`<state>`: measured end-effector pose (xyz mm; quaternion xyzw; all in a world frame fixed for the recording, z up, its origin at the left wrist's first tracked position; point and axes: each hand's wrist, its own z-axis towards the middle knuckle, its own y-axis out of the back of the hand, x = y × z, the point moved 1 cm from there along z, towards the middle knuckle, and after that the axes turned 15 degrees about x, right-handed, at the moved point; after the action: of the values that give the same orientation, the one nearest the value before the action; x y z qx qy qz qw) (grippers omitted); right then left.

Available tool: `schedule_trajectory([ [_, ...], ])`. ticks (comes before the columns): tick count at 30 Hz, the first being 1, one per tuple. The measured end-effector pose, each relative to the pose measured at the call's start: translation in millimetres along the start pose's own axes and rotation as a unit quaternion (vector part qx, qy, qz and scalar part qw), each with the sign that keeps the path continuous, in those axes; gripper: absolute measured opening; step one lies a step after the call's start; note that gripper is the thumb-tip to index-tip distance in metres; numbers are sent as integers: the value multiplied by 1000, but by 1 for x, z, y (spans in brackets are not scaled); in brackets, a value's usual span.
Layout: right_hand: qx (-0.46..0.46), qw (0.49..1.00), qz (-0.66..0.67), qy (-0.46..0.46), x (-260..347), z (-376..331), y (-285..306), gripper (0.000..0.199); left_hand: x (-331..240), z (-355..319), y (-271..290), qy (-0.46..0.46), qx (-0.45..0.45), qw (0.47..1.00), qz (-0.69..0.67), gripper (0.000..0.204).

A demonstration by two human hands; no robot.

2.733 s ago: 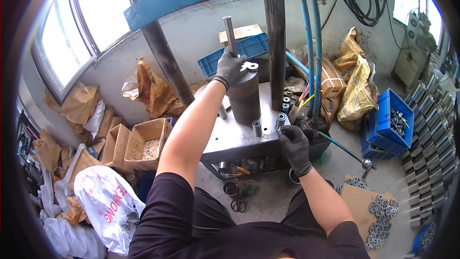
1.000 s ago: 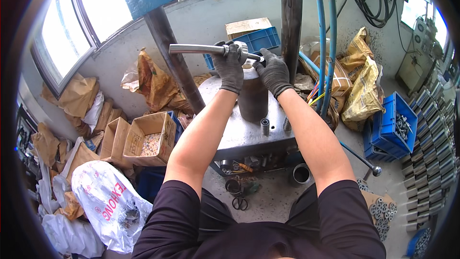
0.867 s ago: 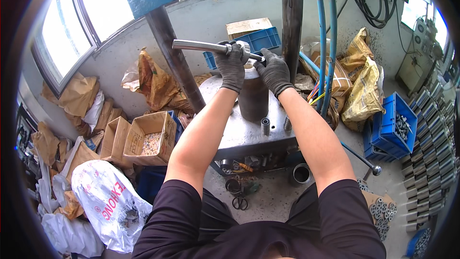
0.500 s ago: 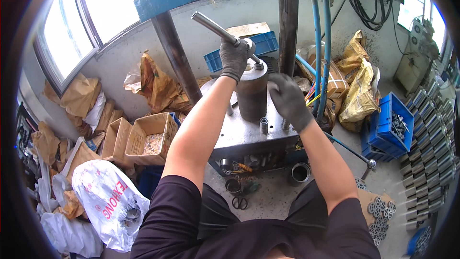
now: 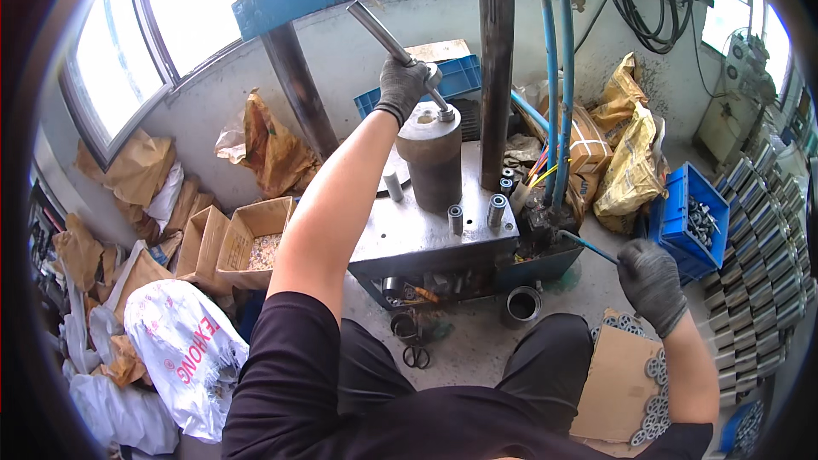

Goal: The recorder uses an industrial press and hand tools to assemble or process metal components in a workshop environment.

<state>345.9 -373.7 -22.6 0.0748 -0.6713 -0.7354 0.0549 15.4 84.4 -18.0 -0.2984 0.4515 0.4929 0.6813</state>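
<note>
— Along the left wall: open cardboard boxes (image 5: 247,238), crumpled brown paper sacks (image 5: 136,170), a white printed bag (image 5: 183,349).

— At right: blue crate (image 5: 682,217) of metal parts, yellow sacks (image 5: 630,166), blue hoses (image 5: 558,77).

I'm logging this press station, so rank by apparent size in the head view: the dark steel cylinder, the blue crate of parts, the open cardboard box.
1. Dark steel cylinder and open cardboard box: too alike to rank.
2. Blue crate of parts, near the warped rim.

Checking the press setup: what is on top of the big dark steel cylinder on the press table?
A metal rod stands tilted on the cylinder top, gripped by the gloved left hand. The rod's lower tip meets the top; whether it enters a hole cannot be seen.
</note>
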Motion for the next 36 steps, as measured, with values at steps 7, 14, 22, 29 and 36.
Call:
schedule_trajectory([
  [7, -204, 978, -30, 4, -14, 111, 48, 13, 6, 13, 7, -19, -35, 999, 36, 28],
  [14, -183, 979, 8, -88, -26, 163, 48, 31, -7, -5, 3, 17, -25, 994, 102, 23],
  [22, -190, 975, 36, -106, -35, 160, 41, 35, -41, 9, -12, -10, 2, 936, 352, 43],
  [29, -173, 975, 26, -137, -37, 144, 32, 25, -63, 20, -37, 7, 62, 926, 372, 32],
  [36, -201, 976, 27, -77, -11, 106, 23, 17, -61, 29, -37, -3, 70, 914, 400, 31],
])
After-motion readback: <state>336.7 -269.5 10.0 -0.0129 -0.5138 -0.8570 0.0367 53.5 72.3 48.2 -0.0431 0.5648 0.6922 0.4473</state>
